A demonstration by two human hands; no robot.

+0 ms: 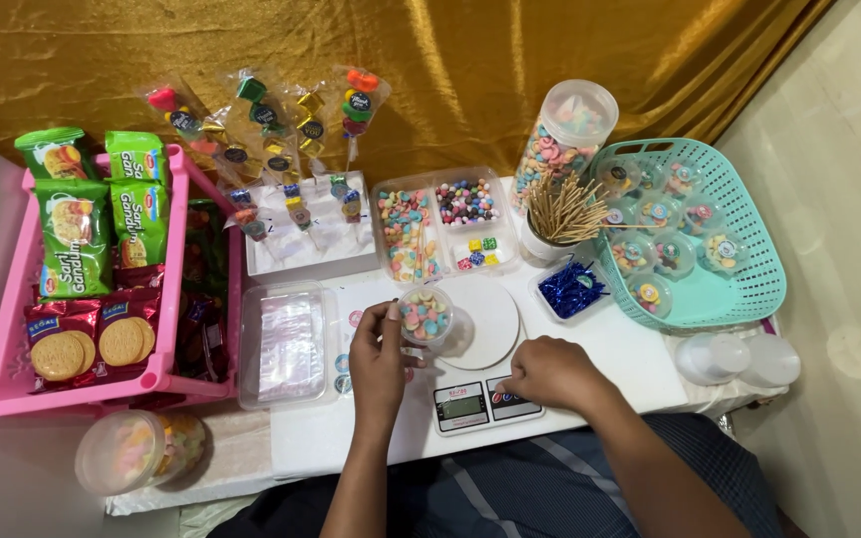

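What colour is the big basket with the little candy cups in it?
The basket is turquoise green, seen clearly in the head view.

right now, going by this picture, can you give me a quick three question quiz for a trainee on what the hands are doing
1. True or false: the left hand holds a small clear cup of sweets.
2. What does the right hand touch? A) teal basket B) digital scale C) pink tray
3. What stands in the white cup beside the basket?

Key: 1 true. 2 B, the digital scale. 3 wooden skewers.
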